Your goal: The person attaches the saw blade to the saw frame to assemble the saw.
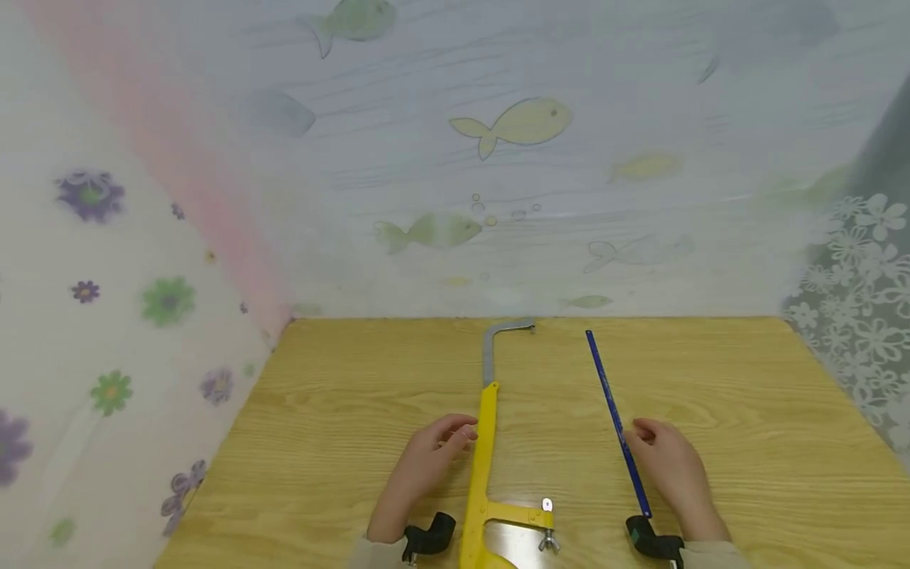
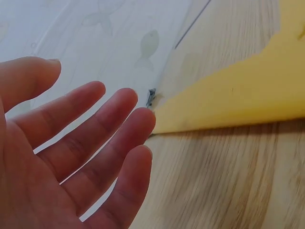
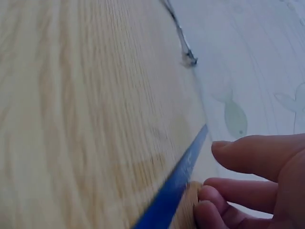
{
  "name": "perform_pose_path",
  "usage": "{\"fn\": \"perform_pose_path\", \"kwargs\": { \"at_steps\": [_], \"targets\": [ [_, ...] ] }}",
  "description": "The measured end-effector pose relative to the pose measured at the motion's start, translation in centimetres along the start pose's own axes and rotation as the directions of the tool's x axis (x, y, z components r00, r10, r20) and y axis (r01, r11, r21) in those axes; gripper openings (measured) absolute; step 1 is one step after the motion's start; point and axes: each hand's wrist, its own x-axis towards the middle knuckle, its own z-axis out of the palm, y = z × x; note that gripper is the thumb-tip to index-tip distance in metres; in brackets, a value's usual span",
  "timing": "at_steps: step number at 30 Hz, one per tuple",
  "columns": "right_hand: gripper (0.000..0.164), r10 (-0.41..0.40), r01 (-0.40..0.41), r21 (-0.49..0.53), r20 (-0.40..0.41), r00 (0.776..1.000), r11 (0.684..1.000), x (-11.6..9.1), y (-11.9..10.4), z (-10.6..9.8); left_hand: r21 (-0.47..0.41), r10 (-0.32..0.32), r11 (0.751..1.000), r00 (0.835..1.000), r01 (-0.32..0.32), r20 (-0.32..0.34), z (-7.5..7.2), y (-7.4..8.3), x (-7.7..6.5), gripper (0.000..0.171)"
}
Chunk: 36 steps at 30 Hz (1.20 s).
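Observation:
A yellow hacksaw frame point(image 1: 483, 442) with a grey bent front arm point(image 1: 488, 354) lies lengthwise on the table. At its near end is a short yellow arm bearing a wing nut point(image 1: 549, 542). Just left of the frame is my left hand point(image 1: 425, 460), its fingertips close to the yellow edge. The left wrist view shows this hand point(image 2: 90, 152) with fingers spread and relaxed, nothing in them. Over on the right lies a blue hacksaw blade point(image 1: 613, 411), slanting. Beside it my right hand point(image 1: 670, 466) rests with loosely bent fingers, thumb and index apart in the right wrist view.
The wood-grain table point(image 1: 341, 395) ends at a pale back wall point(image 1: 412, 284) with painted fish. A flower-patterned wall point(image 1: 142, 356) borders it on the left, and a white lace-like flower pattern point(image 1: 867, 316) is at the right. Black wrist mounts point(image 1: 432, 536) sit below both hands.

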Motion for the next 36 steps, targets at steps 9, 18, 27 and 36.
{"fn": "perform_pose_path", "kwargs": {
  "at_steps": [9, 18, 27, 36],
  "targets": [
    [0.044, 0.009, -0.017, -0.109, -0.069, 0.998, 0.994, 0.3, -1.0, 1.4, -0.108, 0.021, 0.994, 0.996, -0.011, 0.084, 1.1, 3.3, -0.4, 0.026],
    [0.031, -0.001, -0.011, -0.118, -0.104, 0.995, 0.993, 0.1, -1.4, 2.2, -0.129, 0.049, 0.991, 0.979, -0.023, 0.197, 3.3, 1.7, -0.2, 0.031],
    [0.025, -0.019, 0.008, -0.106, -0.11, 0.994, 0.994, 0.4, -1.7, 2.1, -0.115, -0.082, 0.986, 0.951, 0.122, 0.3, 4.2, 1.6, -0.5, 0.031],
    [0.021, -0.044, 0.028, -0.11, -0.148, 0.988, 0.994, 0.3, -1.6, 2.1, -0.017, -0.061, 0.997, 0.946, 0.07, 0.319, 4.2, 1.7, -0.3, 0.031]
  ]
}}
